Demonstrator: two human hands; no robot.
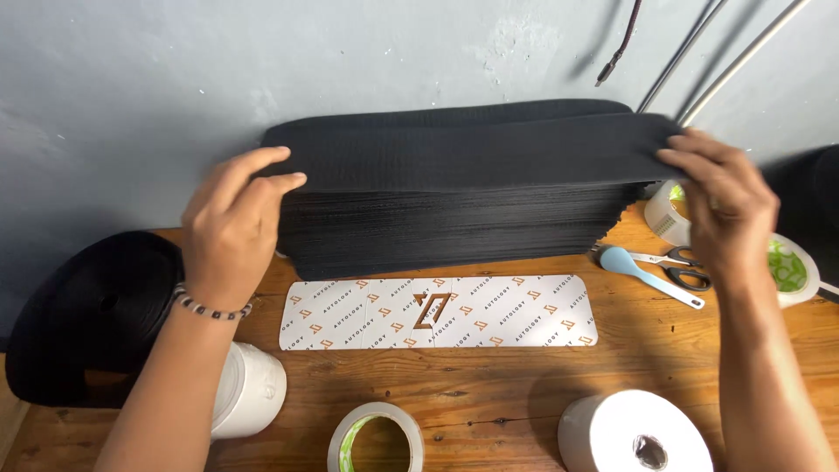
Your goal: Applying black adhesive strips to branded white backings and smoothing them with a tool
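We are looking down at a wooden counter (489, 385) set against a grey wall. Both hands are working the top black strip (472, 149) of a tall stack of black strips (454, 227) sitting along the counter's far edge. The left hand (232, 232) is pinching the strip's left end, fingers curled over the top; the right hand (721, 205) is closing on its right end likewise. The strip is riding slightly raised off the stack, stretched level between the two grips.

In front of the stack a white patterned card (437, 312) is lying flat, about as long as a strip. We are judging this as the lift-off step; the next move is calling for keeping both ends level and clearing the stack without dragging the layer beneath.

Near the right edge: scissors (673, 267). Along the near edge: a tape roll (376, 437) and a white roll (634, 433).
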